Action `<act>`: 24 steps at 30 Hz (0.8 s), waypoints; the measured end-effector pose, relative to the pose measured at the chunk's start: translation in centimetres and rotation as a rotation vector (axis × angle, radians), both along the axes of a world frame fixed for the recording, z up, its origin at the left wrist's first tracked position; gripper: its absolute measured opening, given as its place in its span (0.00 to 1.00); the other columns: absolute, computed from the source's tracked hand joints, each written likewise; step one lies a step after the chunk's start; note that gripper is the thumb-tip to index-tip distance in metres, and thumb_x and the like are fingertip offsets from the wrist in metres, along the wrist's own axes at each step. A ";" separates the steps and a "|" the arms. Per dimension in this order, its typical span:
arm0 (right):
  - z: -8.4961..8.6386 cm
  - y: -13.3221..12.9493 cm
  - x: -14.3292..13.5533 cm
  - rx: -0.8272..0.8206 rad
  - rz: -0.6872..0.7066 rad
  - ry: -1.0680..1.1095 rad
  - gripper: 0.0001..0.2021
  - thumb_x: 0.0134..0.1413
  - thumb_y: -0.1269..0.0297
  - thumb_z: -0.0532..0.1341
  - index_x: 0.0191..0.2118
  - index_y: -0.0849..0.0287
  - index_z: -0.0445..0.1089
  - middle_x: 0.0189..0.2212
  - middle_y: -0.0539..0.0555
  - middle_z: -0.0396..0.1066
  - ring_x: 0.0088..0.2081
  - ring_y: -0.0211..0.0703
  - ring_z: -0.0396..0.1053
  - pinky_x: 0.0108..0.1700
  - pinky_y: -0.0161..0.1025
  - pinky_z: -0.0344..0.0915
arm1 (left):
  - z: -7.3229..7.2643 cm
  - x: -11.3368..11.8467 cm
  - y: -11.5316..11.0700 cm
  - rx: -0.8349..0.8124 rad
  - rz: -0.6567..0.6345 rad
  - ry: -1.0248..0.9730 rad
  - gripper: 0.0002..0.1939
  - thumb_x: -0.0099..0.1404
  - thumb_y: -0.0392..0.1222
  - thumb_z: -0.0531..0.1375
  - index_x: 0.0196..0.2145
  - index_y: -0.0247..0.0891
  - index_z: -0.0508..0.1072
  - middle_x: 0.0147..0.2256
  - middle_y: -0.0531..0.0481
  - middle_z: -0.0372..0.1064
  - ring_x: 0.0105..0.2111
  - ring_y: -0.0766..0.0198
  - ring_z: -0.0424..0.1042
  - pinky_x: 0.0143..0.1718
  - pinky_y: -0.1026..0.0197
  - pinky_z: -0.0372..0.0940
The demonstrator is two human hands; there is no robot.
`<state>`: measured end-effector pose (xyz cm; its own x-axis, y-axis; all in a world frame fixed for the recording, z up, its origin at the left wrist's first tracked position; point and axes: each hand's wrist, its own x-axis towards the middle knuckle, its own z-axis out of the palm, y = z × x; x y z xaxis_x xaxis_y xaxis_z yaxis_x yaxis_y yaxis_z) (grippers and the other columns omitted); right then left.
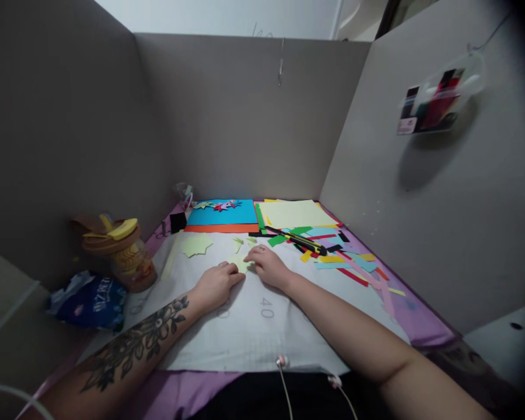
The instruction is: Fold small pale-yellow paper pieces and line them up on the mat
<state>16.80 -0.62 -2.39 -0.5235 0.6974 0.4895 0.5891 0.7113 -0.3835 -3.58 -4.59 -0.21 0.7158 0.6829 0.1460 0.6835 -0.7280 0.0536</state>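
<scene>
Pale-green paper near frame centre is apparently steadied by half-curled left hand and right hand, whose grip cannot be confirmed.

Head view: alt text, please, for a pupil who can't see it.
Left hand and right hand meet at a pale-green paper on a white sheet. Coloured strips lie scattered right; a cup and blue packet sit left.

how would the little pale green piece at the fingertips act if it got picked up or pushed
The pale green piece is probably light, being small and paper-like. It might bend easily, since it looks thin. Pushed, it may not slide freely, as the left hand and right hand seem to rest on it.
</scene>
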 end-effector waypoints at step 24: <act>0.7 -2.2 0.7 -0.061 0.164 -0.271 0.20 0.52 0.75 0.54 0.48 0.50 0.71 0.46 0.52 0.71 0.46 0.43 0.66 0.46 0.38 0.62 | 0.6 -1.1 1.6 0.065 -0.033 -0.125 0.10 0.64 0.38 0.53 0.34 0.40 0.75 0.34 0.47 0.71 0.41 0.59 0.65 0.43 0.56 0.57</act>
<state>17.53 -2.79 -1.65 -0.7365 0.6172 0.2768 0.5553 0.7853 -0.2736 -4.69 -2.97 0.35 0.7111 0.6458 0.2780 0.6503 -0.7544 0.0889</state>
